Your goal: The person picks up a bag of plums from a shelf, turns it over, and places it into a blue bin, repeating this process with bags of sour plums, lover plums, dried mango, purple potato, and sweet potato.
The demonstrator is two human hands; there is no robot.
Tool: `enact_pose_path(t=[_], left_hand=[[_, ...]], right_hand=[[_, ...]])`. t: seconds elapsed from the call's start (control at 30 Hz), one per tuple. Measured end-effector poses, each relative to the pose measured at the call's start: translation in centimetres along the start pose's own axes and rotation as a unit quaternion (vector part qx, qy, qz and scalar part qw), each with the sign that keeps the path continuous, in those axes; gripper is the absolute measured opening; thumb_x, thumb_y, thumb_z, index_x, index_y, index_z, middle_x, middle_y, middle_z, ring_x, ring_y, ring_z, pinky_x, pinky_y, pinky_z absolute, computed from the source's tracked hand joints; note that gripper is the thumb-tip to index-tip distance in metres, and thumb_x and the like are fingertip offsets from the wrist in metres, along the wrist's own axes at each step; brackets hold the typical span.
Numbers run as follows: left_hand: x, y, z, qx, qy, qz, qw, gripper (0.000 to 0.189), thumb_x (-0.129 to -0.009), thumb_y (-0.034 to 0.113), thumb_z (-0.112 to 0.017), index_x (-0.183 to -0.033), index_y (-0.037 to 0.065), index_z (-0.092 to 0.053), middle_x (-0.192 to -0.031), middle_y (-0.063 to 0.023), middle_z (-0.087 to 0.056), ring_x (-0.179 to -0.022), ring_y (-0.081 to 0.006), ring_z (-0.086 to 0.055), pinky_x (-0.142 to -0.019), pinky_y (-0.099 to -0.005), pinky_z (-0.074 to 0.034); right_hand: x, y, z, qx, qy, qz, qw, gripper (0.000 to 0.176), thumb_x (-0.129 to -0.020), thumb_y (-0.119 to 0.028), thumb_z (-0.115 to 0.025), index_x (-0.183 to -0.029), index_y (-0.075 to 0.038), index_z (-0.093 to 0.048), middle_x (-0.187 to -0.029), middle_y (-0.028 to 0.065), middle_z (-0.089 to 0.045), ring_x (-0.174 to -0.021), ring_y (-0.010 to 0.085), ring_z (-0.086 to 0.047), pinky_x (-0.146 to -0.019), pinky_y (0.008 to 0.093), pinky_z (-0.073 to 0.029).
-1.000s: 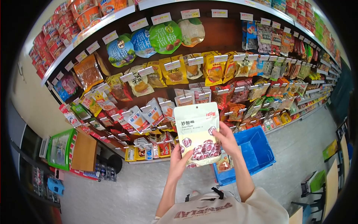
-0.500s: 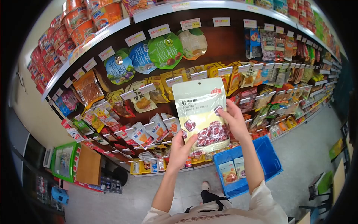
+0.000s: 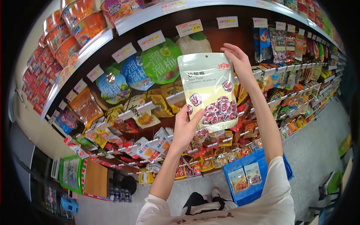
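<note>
A pale green and yellow Sour Plum pouch (image 3: 212,88) is held upright before the shelf, its printed front facing me. My left hand (image 3: 187,125) grips its lower left edge, thumb on the front and fingers behind. At the upper right corner is my right hand (image 3: 239,63), fingers extended toward the shelf and partly overlapping the pouch's edge. Behind the pouch hang round-topped bags, including a green bag (image 3: 161,62), a blue bag (image 3: 137,73) and a pale bag (image 3: 193,43) that the pouch partly covers.
On the floor below my right arm stands a blue crate (image 3: 231,193) with an orange-fruit pouch (image 3: 238,180) and a plum pouch (image 3: 253,173). Instant noodle tubs (image 3: 90,28) are stacked on the top shelf (image 3: 150,20). A wooden panel (image 3: 96,178) stands at the lower left.
The pouch has come closer to the shelf and higher. My right hand has let go of its right side and moved up to the top corner. The view has shifted nearer the shelf.
</note>
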State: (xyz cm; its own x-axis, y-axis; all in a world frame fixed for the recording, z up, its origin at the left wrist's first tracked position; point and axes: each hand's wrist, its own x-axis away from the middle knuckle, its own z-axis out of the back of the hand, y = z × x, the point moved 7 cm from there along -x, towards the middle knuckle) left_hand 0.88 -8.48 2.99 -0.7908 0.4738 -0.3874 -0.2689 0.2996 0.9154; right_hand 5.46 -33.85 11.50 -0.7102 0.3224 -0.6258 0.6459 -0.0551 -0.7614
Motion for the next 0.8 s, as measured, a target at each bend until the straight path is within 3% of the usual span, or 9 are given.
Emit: enact_pose_path(t=[0.23,0.43,0.63,0.67,0.8], left_hand=[[-3.3,-1.6,0.6,0.036,-0.029,0.005,0.999,0.027,-0.098,0.009,-0.061,-0.122,-0.003,-0.058,-0.116,-0.0065,-0.067,-0.1,-0.0099,-0.061,-0.089,-0.0274,-0.049],[-5.6,-1.6,1.6,0.091,-0.076,0.016,0.993,0.027,-0.098,0.009,-0.062,-0.122,-0.003,-0.058,-0.115,-0.006,-0.067,-0.101,-0.0105,-0.06,-0.091,-0.0283,-0.047],[-7.7,-2.6,1.0,0.077,-0.111,-0.006,0.991,0.033,-0.099,0.009,-0.06,-0.128,-0.003,-0.055,-0.122,-0.0069,-0.065,-0.107,-0.0111,-0.06,-0.095,-0.0287,-0.046],[-8.0,-2.9,0.9,0.076,-0.108,0.006,0.991,0.033,-0.099,0.009,-0.06,-0.128,-0.003,-0.055,-0.122,-0.0069,-0.065,-0.107,-0.0111,-0.06,-0.095,-0.0287,-0.046],[-8.1,-3.2,0.8,0.084,-0.1,0.007,0.991,0.029,-0.098,0.013,-0.062,-0.123,-0.001,-0.057,-0.116,-0.0057,-0.066,-0.1,-0.0095,-0.061,-0.089,-0.0269,-0.049]], right_hand=[[-2.7,-1.4,0.7,0.076,0.03,0.069,0.994,0.056,-0.092,-0.013,-0.067,-0.142,0.0,-0.046,-0.129,0.0162,-0.061,-0.114,0.0204,-0.061,-0.097,0.0316,-0.048],[-3.3,-2.2,0.1,0.134,0.066,0.037,0.988,0.069,-0.089,-0.008,-0.067,-0.15,-0.004,-0.036,-0.131,0.0183,-0.06,-0.114,0.023,-0.062,-0.095,0.0317,-0.049],[-3.6,-2.5,0.5,0.169,0.067,0.071,0.981,0.069,-0.089,-0.008,-0.068,-0.151,-0.006,-0.035,-0.129,0.0171,-0.061,-0.109,0.0206,-0.063,-0.092,0.0314,-0.05],[-3.7,-2.4,1.0,0.184,0.062,0.069,0.979,0.067,-0.092,-0.008,-0.065,-0.152,-0.005,-0.034,-0.131,0.0157,-0.061,-0.113,0.0181,-0.06,-0.098,0.0304,-0.047],[-3.8,-2.2,1.8,0.194,0.049,0.115,0.973,0.062,-0.095,-0.013,-0.065,-0.15,-0.007,-0.037,-0.13,0.0097,-0.063,-0.113,0.014,-0.06,-0.097,0.0279,-0.047]])
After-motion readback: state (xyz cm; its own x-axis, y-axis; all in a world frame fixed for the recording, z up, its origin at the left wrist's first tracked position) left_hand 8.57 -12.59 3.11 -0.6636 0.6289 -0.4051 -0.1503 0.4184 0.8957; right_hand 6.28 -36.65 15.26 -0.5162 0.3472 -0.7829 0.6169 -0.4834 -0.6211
